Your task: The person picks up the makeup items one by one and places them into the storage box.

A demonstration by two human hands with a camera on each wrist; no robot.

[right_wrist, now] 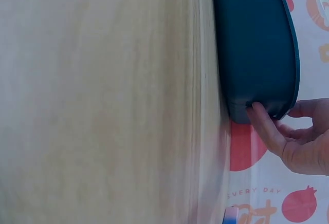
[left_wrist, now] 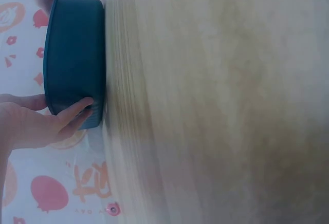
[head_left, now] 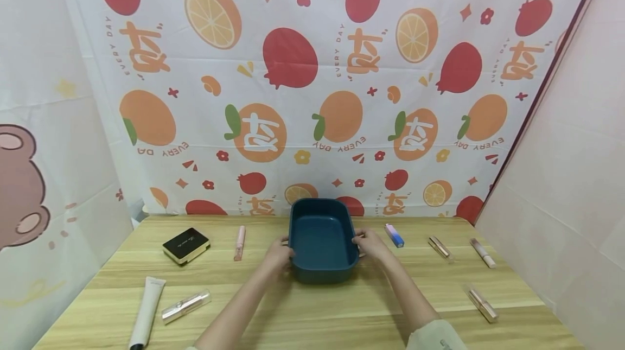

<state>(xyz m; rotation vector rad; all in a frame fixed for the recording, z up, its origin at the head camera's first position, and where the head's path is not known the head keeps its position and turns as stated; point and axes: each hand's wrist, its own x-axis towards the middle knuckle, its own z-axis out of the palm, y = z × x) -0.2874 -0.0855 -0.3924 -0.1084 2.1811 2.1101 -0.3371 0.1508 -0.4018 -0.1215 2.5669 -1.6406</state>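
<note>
A dark teal bin (head_left: 319, 239) with rounded corners stands at the far middle of the wooden table, its opening facing up. At its left side my left hand (head_left: 278, 256) grips the wall, the thumb near the rim and fingers on the outside, as the left wrist view also shows. My right hand (head_left: 369, 244) holds the opposite side; in the right wrist view its fingers (right_wrist: 264, 126) press the outer wall while the thumb is up by the rim. Whether the bottom fully touches the table cannot be told.
Left on the table (head_left: 312, 328) lie a black compact (head_left: 186, 244), pink tube (head_left: 240, 242), white squeeze tube (head_left: 147, 312) and clear-capped lipstick (head_left: 185, 305). Right lie a pink-blue tube (head_left: 394, 235), gold lipsticks (head_left: 441, 248) and a lip gloss (head_left: 483, 253). Fruit-print cloth (head_left: 337, 171) hangs behind.
</note>
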